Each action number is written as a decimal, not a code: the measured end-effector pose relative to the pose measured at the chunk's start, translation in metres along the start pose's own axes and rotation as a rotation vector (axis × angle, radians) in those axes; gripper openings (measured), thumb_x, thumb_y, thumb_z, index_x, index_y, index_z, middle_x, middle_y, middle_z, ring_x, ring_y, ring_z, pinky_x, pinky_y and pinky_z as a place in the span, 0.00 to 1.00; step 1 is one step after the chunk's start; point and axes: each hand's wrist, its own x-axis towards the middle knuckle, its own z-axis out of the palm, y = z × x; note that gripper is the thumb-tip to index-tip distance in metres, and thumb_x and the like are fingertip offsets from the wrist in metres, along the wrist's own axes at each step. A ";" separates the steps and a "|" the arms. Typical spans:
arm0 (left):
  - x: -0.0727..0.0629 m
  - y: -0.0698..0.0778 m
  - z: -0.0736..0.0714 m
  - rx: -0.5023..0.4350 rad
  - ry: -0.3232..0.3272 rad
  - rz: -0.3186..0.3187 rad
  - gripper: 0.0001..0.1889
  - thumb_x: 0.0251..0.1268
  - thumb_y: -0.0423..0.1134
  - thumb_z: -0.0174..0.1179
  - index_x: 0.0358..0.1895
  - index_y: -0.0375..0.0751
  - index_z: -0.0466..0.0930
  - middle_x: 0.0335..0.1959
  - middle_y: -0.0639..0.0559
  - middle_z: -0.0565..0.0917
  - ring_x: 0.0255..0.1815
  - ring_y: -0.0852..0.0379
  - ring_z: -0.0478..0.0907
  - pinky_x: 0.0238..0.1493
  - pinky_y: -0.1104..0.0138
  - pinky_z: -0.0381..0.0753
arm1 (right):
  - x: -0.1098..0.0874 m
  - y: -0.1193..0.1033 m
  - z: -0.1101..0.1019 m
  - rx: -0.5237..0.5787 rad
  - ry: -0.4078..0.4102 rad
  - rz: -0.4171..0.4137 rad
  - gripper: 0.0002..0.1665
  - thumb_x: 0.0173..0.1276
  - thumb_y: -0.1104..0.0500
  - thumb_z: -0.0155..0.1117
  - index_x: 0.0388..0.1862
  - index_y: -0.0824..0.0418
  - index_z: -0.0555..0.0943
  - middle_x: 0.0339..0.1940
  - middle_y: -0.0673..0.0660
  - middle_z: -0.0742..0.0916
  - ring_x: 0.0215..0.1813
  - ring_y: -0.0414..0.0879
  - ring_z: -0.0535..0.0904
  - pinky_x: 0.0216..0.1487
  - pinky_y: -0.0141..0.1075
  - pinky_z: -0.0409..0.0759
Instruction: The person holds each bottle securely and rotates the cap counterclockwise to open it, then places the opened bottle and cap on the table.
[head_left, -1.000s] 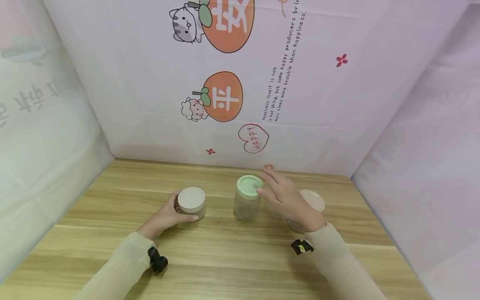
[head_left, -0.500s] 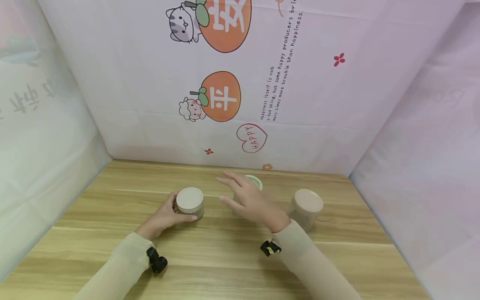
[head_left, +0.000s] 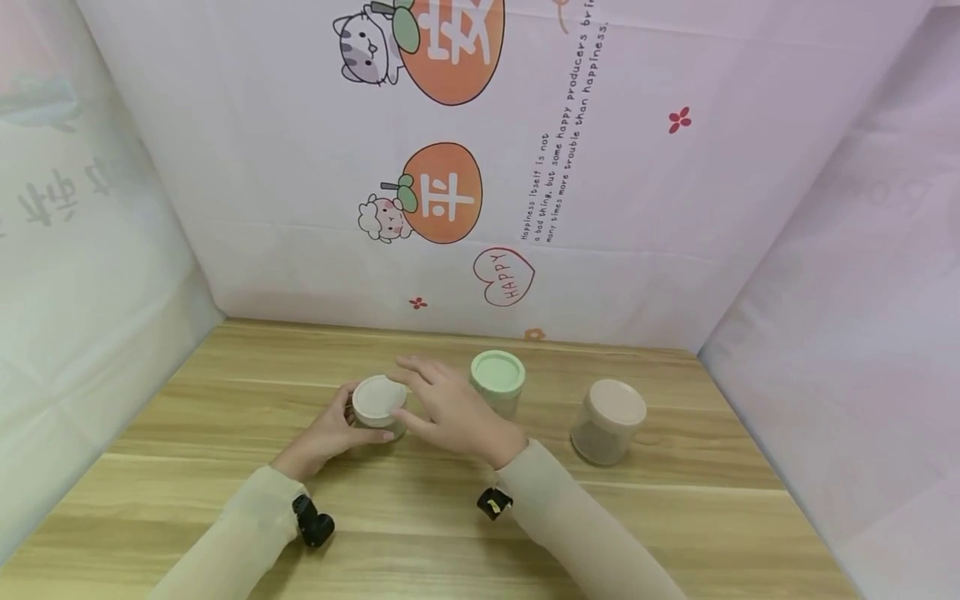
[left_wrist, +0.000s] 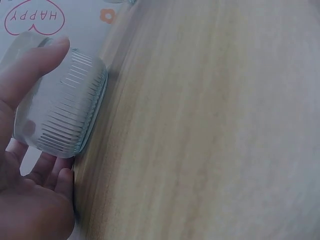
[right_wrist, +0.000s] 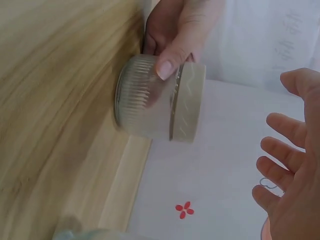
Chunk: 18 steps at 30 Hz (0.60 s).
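1. Hands: two. The left hand [head_left: 324,433] grips one cream-lidded jar [head_left: 378,404], thumb on the near side and fingers curled round the far side. The right hand [head_left: 457,417] hovers just beside that jar's lid, thumb and fingers apart and slightly bent; the right wrist view shows a gap between them and the jar.
2. Jars: three, each upright with its lid on (one cream, one green, one tan). The gripped jar stands left of the middle of the worktop [head_left: 420,533], nearer the far edge than the near edge.
3. Next outward, the green-lidded jar [head_left: 498,373] stands behind the right hand, about midway between left and right edges and near the far edge.
4. Farthest of the three, the tan-lidded jar [head_left: 609,421] stands towards the right edge, well apart from both hands.
5. Contents: the gripped jar is clear, with a ribbed lower wall; parts of the left hand show through it. The insides of the green- and tan-lidded jars cannot be made out.
6. Wrist cameras [head_left: 312,521]: two, black, one at each sleeve cuff.
7. Backdrop [head_left: 600,292]: one printed cloth, rising behind the worktop's far edge.
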 end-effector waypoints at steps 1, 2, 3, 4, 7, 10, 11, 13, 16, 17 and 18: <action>0.000 0.000 0.000 -0.001 -0.002 0.002 0.53 0.54 0.43 0.78 0.76 0.45 0.48 0.75 0.39 0.58 0.77 0.34 0.49 0.73 0.35 0.43 | 0.002 0.000 0.003 -0.004 -0.006 0.001 0.30 0.76 0.45 0.59 0.70 0.58 0.73 0.72 0.60 0.74 0.73 0.53 0.67 0.73 0.46 0.64; 0.000 0.000 0.000 0.000 -0.003 0.004 0.52 0.54 0.43 0.77 0.76 0.45 0.48 0.74 0.39 0.58 0.77 0.34 0.49 0.72 0.35 0.43 | 0.004 -0.001 0.006 -0.010 -0.016 0.010 0.30 0.76 0.44 0.58 0.70 0.57 0.73 0.72 0.59 0.74 0.72 0.52 0.67 0.72 0.46 0.64; 0.000 0.000 0.000 0.005 -0.003 0.006 0.52 0.55 0.43 0.77 0.76 0.45 0.47 0.74 0.39 0.58 0.77 0.35 0.50 0.72 0.35 0.44 | 0.005 -0.002 0.009 -0.016 -0.025 0.021 0.30 0.76 0.43 0.57 0.70 0.56 0.73 0.72 0.58 0.73 0.72 0.51 0.67 0.72 0.45 0.65; 0.000 0.000 0.000 0.006 -0.004 0.007 0.52 0.55 0.44 0.77 0.76 0.45 0.48 0.74 0.39 0.59 0.76 0.35 0.51 0.72 0.35 0.44 | 0.007 -0.002 0.012 -0.023 -0.032 0.032 0.30 0.77 0.42 0.56 0.70 0.55 0.73 0.72 0.57 0.74 0.72 0.51 0.67 0.72 0.45 0.65; 0.000 0.000 0.000 -0.002 -0.001 0.010 0.52 0.54 0.44 0.78 0.75 0.45 0.49 0.73 0.40 0.61 0.75 0.37 0.55 0.73 0.36 0.46 | 0.010 -0.003 0.023 -0.047 -0.029 0.067 0.30 0.77 0.40 0.55 0.70 0.54 0.74 0.72 0.56 0.74 0.72 0.50 0.68 0.73 0.44 0.64; 0.000 -0.001 0.000 -0.012 -0.001 0.011 0.52 0.54 0.44 0.78 0.75 0.46 0.50 0.72 0.42 0.63 0.74 0.40 0.57 0.73 0.37 0.47 | 0.013 -0.003 0.033 -0.072 0.005 0.100 0.30 0.76 0.39 0.56 0.68 0.54 0.76 0.71 0.56 0.75 0.70 0.51 0.69 0.72 0.43 0.65; 0.000 -0.001 0.000 -0.015 -0.002 0.012 0.52 0.54 0.43 0.78 0.75 0.46 0.49 0.72 0.42 0.63 0.74 0.40 0.57 0.73 0.38 0.47 | 0.014 -0.003 0.037 -0.081 0.016 0.111 0.29 0.75 0.39 0.57 0.67 0.54 0.77 0.70 0.56 0.75 0.70 0.51 0.70 0.72 0.42 0.65; 0.000 -0.001 0.000 -0.017 -0.002 0.014 0.52 0.54 0.43 0.78 0.76 0.46 0.49 0.73 0.42 0.62 0.75 0.40 0.56 0.74 0.38 0.47 | 0.016 -0.003 0.043 -0.091 0.029 0.137 0.29 0.75 0.39 0.57 0.65 0.54 0.78 0.70 0.56 0.76 0.69 0.51 0.70 0.71 0.42 0.66; 0.000 0.000 0.000 -0.009 0.000 0.020 0.52 0.55 0.43 0.77 0.76 0.44 0.48 0.74 0.40 0.61 0.76 0.38 0.54 0.74 0.39 0.48 | 0.017 -0.004 0.050 -0.086 0.020 0.187 0.29 0.74 0.38 0.58 0.65 0.54 0.78 0.70 0.55 0.75 0.70 0.50 0.69 0.71 0.43 0.66; 0.000 0.000 0.000 -0.009 0.003 0.021 0.52 0.55 0.42 0.77 0.76 0.43 0.48 0.74 0.39 0.60 0.76 0.38 0.54 0.74 0.40 0.48 | 0.017 -0.004 0.051 -0.081 0.012 0.205 0.30 0.74 0.37 0.58 0.65 0.53 0.78 0.70 0.54 0.75 0.70 0.49 0.69 0.71 0.43 0.66; 0.000 0.000 0.001 -0.007 0.005 0.023 0.52 0.55 0.42 0.77 0.76 0.43 0.48 0.74 0.39 0.60 0.76 0.37 0.54 0.74 0.40 0.48 | 0.018 -0.004 0.053 -0.072 0.005 0.219 0.30 0.74 0.37 0.58 0.65 0.53 0.78 0.71 0.54 0.75 0.71 0.49 0.68 0.71 0.43 0.66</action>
